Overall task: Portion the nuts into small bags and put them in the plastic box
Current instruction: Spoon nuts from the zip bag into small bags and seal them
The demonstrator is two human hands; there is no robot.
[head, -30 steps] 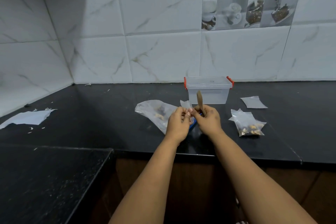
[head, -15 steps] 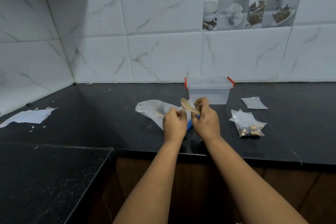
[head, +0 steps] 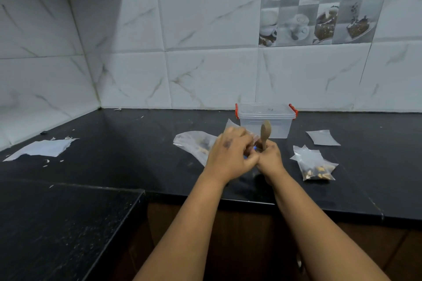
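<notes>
Black stone counter (head: 137, 162) fills the lower half of the frame, and both hands meet over it just right of centre. The right hand (head: 269, 159) has its fingers curled round the handle of a wooden spoon (head: 265, 133), which stands upright with its bowl on top. The left hand (head: 230, 155) has its fingers bent, pinching a small clear bag (head: 233, 125) whose corner shows above the knuckles. Left of the hands lies a large clear bag of nuts (head: 194, 143). A plastic box (head: 266, 118) with red clips, lid on, stands behind the hands near the tiled wall. A filled small bag (head: 314, 164) lies at centre right, with an empty flat bag (head: 323, 137) just above it. Torn paper (head: 41, 148) lies at far left.
</notes>
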